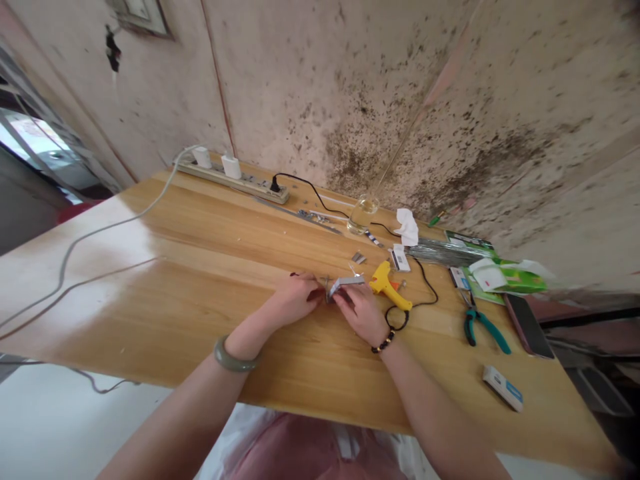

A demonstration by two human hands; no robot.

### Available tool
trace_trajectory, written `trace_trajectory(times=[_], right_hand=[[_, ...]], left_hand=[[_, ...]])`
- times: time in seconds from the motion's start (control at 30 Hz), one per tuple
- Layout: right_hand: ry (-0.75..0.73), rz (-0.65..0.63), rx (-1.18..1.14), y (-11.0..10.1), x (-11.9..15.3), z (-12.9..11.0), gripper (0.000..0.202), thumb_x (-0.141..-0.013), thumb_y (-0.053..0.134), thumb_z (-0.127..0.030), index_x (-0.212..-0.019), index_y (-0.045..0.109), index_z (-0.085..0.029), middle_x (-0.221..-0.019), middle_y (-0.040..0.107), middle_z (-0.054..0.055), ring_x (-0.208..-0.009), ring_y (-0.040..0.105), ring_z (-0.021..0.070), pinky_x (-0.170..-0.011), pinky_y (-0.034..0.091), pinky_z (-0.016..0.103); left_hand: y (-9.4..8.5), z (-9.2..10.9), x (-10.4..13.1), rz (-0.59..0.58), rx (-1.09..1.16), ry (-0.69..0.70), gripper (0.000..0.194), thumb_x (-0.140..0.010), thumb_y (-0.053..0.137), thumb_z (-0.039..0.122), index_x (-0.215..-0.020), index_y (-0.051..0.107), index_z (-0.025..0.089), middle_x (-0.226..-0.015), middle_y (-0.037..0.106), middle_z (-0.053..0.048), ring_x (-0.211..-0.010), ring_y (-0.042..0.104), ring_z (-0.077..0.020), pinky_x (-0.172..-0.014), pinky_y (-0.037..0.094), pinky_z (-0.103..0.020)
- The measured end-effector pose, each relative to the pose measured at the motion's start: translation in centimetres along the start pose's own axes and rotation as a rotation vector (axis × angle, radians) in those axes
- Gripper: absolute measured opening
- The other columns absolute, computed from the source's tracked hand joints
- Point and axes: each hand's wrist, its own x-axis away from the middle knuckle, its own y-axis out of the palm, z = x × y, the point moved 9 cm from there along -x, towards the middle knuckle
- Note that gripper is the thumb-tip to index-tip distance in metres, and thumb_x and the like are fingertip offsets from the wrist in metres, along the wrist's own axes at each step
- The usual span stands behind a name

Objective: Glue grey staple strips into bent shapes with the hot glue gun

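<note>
Near the middle of the wooden table, my right hand (363,312) grips a small grey angled piece (345,284) between thumb and fingers. My left hand (296,299) lies just left of it, fingers bent together by the piece's lower left end; what they pinch, if anything, is too small to name. A yellow glue gun (389,285) rests right beside my right hand, its black cord curling round to the right. Behind the hands lie a few short grey strips (359,257).
A power strip (250,183) with white chargers runs along the wall. A glass of liquid (363,215), tissue (407,227) and small boxes stand behind. Teal-handled pliers (484,327), a phone (528,325), a green tissue pack (523,276) and a white box (503,387) lie right.
</note>
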Motion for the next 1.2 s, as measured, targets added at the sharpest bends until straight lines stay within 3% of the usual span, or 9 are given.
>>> trace_trajectory(times=[0.27, 0.57, 0.9, 1.1, 1.2], right_hand=[[-0.011, -0.080, 0.102, 0.3, 0.3, 1.4, 0.042, -0.076, 0.067, -0.036, -0.113, 0.056, -0.017, -0.106, 0.063, 0.010, -0.106, 0.050, 0.0279, -0.095, 0.036, 0.048], [0.011, -0.105, 0.059, 0.6, 0.1, 2.0, 0.026, -0.080, 0.063, -0.024, -0.104, 0.057, -0.018, -0.099, 0.063, 0.008, -0.098, 0.054, 0.0227, -0.088, 0.043, 0.040], [-0.061, -0.101, 0.009, 0.7, 0.1, 0.4, 0.032, -0.082, 0.062, -0.024, -0.112, 0.055, -0.018, -0.103, 0.064, 0.009, -0.097, 0.056, 0.0216, -0.085, 0.046, 0.037], [-0.020, -0.064, -0.028, 0.4, 0.0, 0.6, 0.027, -0.080, 0.064, -0.028, -0.105, 0.058, -0.018, -0.097, 0.063, 0.008, -0.095, 0.056, 0.0223, -0.083, 0.047, 0.038], [0.086, 0.056, -0.120, -0.6, 0.0, 1.8, 0.023, -0.080, 0.063, -0.025, -0.101, 0.057, -0.017, -0.094, 0.061, 0.007, -0.091, 0.056, 0.0210, -0.083, 0.047, 0.037]], left_hand=[[0.0, -0.2, 0.0, -0.014, 0.023, -0.021, 0.017, -0.076, 0.060, 0.022, -0.090, 0.068, 0.020, -0.086, 0.066, -0.006, -0.084, 0.059, -0.0204, -0.078, 0.043, -0.031], [0.1, -0.5, 0.1, -0.026, 0.050, -0.044, 0.020, -0.075, 0.064, 0.026, -0.093, 0.068, 0.020, -0.090, 0.067, -0.007, -0.089, 0.059, -0.0220, -0.082, 0.043, -0.034], [0.0, -0.4, -0.1, -0.044, 0.040, -0.035, 0.021, -0.072, 0.066, 0.026, -0.092, 0.068, 0.020, -0.088, 0.066, -0.006, -0.086, 0.059, -0.0213, -0.079, 0.044, -0.032], [0.1, -0.6, -0.1, -0.034, 0.014, -0.013, 0.017, -0.071, 0.067, 0.026, -0.087, 0.068, 0.020, -0.085, 0.065, -0.005, -0.084, 0.059, -0.0205, -0.078, 0.044, -0.032], [0.3, -0.7, -0.2, -0.054, -0.002, -0.020, 0.014, -0.072, 0.066, 0.026, -0.084, 0.067, 0.020, -0.085, 0.064, -0.005, -0.083, 0.059, -0.0200, -0.076, 0.045, -0.031]])
